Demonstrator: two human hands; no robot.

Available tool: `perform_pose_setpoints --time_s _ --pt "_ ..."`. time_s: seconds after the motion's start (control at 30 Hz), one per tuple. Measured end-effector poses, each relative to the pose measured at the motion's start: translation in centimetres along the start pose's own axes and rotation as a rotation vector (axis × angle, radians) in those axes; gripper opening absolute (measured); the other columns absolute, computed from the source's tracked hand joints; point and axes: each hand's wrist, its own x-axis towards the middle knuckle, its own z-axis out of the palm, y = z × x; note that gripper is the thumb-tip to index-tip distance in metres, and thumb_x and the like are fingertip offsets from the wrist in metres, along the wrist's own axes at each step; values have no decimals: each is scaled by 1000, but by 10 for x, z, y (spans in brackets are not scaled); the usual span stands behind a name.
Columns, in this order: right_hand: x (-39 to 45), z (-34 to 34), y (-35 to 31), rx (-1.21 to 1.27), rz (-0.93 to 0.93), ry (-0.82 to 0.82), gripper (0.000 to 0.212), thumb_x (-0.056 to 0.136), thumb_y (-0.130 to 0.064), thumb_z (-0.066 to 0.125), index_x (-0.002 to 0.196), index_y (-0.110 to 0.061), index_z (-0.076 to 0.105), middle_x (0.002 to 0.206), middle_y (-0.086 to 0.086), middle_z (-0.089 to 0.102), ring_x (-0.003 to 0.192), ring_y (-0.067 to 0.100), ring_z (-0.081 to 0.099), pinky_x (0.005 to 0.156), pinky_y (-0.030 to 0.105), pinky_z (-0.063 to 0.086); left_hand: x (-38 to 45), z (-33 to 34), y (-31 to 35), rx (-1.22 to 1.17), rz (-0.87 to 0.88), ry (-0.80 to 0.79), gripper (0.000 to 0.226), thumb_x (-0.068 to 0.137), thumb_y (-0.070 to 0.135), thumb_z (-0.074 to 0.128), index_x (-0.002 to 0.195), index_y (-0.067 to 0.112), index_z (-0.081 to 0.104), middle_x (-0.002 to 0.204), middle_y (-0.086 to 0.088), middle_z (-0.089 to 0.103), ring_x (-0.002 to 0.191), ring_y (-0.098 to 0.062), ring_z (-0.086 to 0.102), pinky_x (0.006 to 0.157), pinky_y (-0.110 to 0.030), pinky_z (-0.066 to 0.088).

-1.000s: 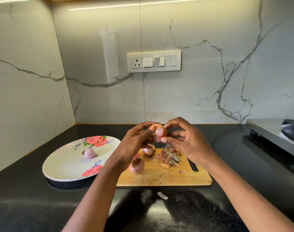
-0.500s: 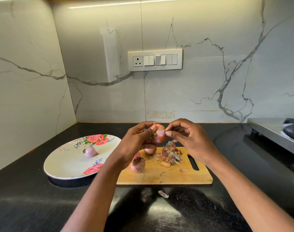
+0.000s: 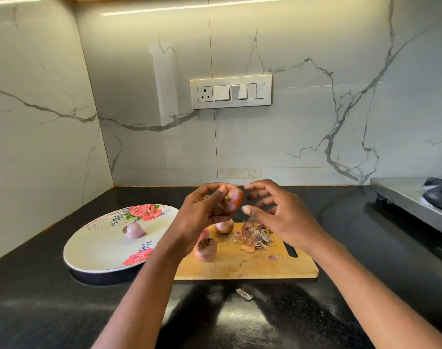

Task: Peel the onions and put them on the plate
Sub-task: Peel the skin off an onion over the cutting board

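My left hand grips a reddish onion in the air above the wooden cutting board. My right hand hovers just to the right of it, fingers spread and loosely bent, holding nothing that I can see. Two unpeeled onions lie on the board, one near its front left and one further back. A heap of onion skins lies on the board under my right hand. One peeled pale onion rests on the flowered oval plate at the left.
The black counter carries a stray scrap of skin in front of the board. A steel stove stands at the right edge. Marble walls close the back and left, with a switch panel on the back wall.
My right hand pinched at the onion's skin before; now it has come away from the onion and its fingers have spread. The left hand still holds the onion in the same place.
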Motion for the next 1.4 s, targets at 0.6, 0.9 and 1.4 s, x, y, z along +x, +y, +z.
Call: perform_pose_setpoints --time_s 0.6,0.9,1.4 --pt "2 5 2 87 -19 98 35 92 2 65 116 -22 72 102 -6 77 92 8 74 83 36 63 -3 8 2 -100 -11 -70 43 88 30 62 123 6 60 101 -12 76 97 -29 74 83 -32 61" --pt "4 2 14 -132 98 46 20 95 -9 67 101 -26 76 84 -15 74 77 -2 69 71 14 55 -1 5 1 -156 -64 -42 23 103 18 54 119 5 64 108 -15 70 93 -27 72 82 -33 61" --pt "3 8 2 118 50 22 38 86 -35 79 122 -39 67 112 -14 72 98 4 70 88 37 60 0 6 -2 -18 -44 -37 27 107 20 46 122 11 66 116 -12 73 104 -27 72 90 -34 60"
